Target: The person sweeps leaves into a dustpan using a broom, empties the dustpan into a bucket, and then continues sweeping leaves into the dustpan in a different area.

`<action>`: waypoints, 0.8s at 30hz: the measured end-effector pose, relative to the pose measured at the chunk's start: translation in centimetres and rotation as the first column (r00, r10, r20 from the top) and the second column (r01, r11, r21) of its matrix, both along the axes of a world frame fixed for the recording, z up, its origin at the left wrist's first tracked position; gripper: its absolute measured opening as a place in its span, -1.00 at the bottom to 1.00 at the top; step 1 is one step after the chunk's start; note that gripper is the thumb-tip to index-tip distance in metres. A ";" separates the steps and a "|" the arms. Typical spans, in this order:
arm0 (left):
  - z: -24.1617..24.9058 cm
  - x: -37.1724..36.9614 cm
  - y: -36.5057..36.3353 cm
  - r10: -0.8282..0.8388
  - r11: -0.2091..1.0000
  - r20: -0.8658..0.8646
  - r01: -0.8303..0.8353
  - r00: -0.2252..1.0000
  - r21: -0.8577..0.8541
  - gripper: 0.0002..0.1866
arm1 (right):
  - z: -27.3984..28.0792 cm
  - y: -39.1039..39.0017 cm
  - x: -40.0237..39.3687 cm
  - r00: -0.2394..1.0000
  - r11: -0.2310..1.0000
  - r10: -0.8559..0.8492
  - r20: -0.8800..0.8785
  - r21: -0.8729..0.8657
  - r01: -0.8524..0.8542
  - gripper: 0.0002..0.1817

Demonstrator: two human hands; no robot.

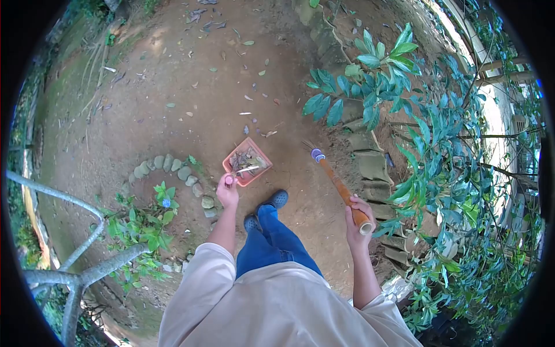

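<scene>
My left hand [228, 191] is closed round the pink end of a handle at the near left corner of an orange-pink dustpan [267, 163]. Dry leaves and debris [247, 160] lie inside the pan. On the right, my right hand [359, 215] grips the upper end of a thick bamboo handle [338, 182]. Purple and white binding [317, 154] circles its far end, where thin bristles show only faintly above the soil. The broom slants away from me, to the right of the dustpan, and the two do not touch.
Bare soil [202, 115] carries scattered leaves. A curved row of stones [177, 165] borders a small plant [141, 222] at left. Pale branches [75, 280] reach in at lower left. Leafy shrubs [428, 162] and dark edging [373, 166] line the right side. My shoes [279, 199] stand below the pan.
</scene>
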State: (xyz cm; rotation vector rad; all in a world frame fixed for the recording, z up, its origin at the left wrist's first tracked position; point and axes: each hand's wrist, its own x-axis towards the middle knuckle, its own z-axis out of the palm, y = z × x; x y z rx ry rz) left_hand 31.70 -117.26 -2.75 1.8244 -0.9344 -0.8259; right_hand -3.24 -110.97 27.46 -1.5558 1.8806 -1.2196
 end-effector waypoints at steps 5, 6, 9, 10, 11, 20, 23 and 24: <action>0.5 -0.5 0.3 0.036 0.997 -0.007 -0.036 0.999 -0.072 -0.64 | -3.0 0.2 -0.5 0.990 0.996 0.069 -0.119 -0.039 -0.074 -0.71; 0.5 -0.5 0.4 0.029 0.999 -0.027 -0.030 0.999 -0.045 -0.64 | -3.3 0.2 -0.4 0.988 0.995 0.088 -0.126 -0.043 -0.094 -0.71; 0.7 -0.3 0.7 0.007 1.000 -0.042 -0.006 0.999 0.013 -0.63 | -3.5 0.6 -0.1 0.988 0.992 0.126 -0.086 -0.008 -0.127 -0.73; 0.8 -0.3 0.8 -0.004 1.000 -0.020 0.005 1.000 0.012 -0.63 | -3.3 1.0 0.0 0.994 0.995 0.101 -0.041 0.016 -0.100 -0.73; 0.9 -0.3 0.7 -0.013 1.000 0.003 0.013 1.000 0.009 -0.63 | -2.9 1.2 0.2 0.997 0.996 0.077 0.003 0.038 -0.077 -0.73; 1.2 0.3 0.4 0.035 0.999 0.001 -0.035 0.999 -0.028 -0.64 | -1.0 0.5 0.8 0.972 0.999 0.046 0.230 -0.003 -0.047 -0.70; 1.4 0.9 0.4 0.038 0.999 0.053 -0.038 0.998 0.003 -0.64 | -1.3 -1.6 0.9 0.984 0.997 0.073 0.164 -0.031 -0.068 -0.72; 1.4 1.0 0.5 0.049 0.999 0.046 -0.049 0.998 -0.007 -0.64 | -1.5 -2.2 0.9 0.988 0.997 0.079 0.135 -0.034 -0.075 -0.73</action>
